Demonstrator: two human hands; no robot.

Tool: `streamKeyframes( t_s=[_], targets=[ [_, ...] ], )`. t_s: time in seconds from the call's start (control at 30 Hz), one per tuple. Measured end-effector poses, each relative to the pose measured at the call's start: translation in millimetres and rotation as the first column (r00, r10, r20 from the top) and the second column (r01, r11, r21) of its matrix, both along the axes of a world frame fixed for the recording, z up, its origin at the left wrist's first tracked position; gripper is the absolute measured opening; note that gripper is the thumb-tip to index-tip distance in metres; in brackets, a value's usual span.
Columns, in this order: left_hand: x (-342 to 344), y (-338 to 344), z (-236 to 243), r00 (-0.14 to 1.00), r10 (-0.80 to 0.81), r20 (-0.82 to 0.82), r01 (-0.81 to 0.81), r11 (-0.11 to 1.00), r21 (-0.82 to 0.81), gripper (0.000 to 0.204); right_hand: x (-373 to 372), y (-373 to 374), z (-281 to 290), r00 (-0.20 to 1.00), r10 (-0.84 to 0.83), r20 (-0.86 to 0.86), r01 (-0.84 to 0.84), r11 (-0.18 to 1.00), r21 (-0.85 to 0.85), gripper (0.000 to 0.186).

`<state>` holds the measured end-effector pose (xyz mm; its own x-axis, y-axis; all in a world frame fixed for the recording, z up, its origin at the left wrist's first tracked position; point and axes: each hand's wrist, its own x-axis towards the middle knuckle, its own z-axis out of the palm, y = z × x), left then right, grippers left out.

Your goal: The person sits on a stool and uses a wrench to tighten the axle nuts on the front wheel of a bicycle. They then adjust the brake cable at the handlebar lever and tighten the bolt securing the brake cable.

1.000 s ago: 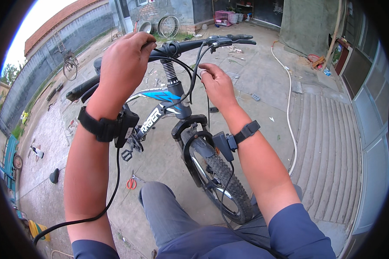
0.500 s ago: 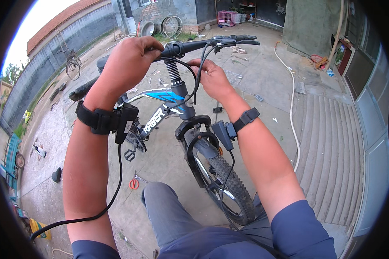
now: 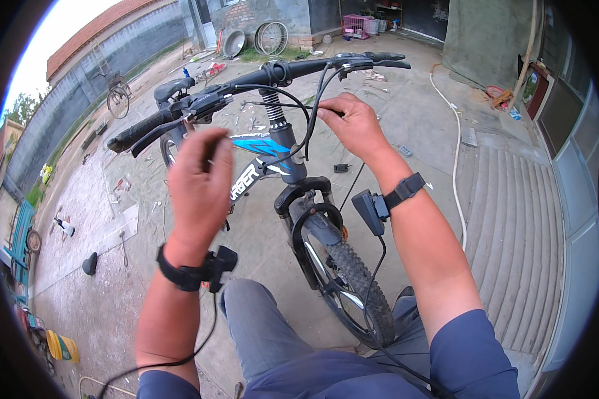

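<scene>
Left hand (image 3: pixel 203 179) hangs half-curled, blurred, off the bar (image 3: pixel 306 69), nearest the left brake lever (image 3: pixel 156 137). Right hand (image 3: pixel 354 126) pinches a thin black cable (image 3: pixel 293 105) right of the steerer (image 3: pixel 277 118). Bike (image 3: pixel 263 145) stands upright, front wheel (image 3: pixel 363 282) by the person's legs (image 3: pixel 256 316); loose saddle (image 3: pixel 90 264) on the ground.

Floor (image 3: pixel 263 243), as I read it off my feed: grey, paler at left. The bike (image 3: pixel 290 171) stands on it. I log a saddle (image 3: pixel 90 264) and bottle (image 3: pixel 66 227) at left, a black part (image 3: pixel 341 168) near the front wheel (image 3: pixel 353 271), small bits (image 3: pixel 256 125) scattered beyond, a hose (image 3: pixel 457 159) along the right.
</scene>
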<state>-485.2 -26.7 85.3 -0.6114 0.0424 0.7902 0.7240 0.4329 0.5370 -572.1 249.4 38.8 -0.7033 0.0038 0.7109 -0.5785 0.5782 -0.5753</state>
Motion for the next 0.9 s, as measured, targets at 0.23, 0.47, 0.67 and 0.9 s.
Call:
streamKeyframes(
  t_s=[0.23, 0.47, 0.67, 0.9],
  targets=[
    [-25.3, 51.4, -16.6, 0.811, -0.353, 0.467, 0.196, 0.915, 0.352, 0.041, 6.7, -15.4, 15.2, 0.984, 0.176, 0.003, -0.176, 0.984, -0.022, 0.020],
    [-45.4, 73.9, -1.1, 0.843, -0.409, 0.350, 0.186, 0.831, 0.524, 0.023, 10.2, -15.0, 15.8, 0.972, 0.231, 0.036, -0.230, 0.973, -0.021, 0.029],
    [-47.1, 79.0, 1.0, 0.890, -0.364, 0.276, 0.144, 0.797, 0.587, 0.019, 13.2, -3.7, 7.0, 0.989, 0.147, -0.001, -0.147, 0.989, 0.001, 0.034],
    [-47.5, 79.4, -1.5, 0.877, -0.432, 0.208, 0.189, 0.710, 0.678, 0.021, 40.3, 5.6, 11.1, 0.998, -0.006, 0.064, 0.025, 0.951, -0.308, 0.030]
  ],
)
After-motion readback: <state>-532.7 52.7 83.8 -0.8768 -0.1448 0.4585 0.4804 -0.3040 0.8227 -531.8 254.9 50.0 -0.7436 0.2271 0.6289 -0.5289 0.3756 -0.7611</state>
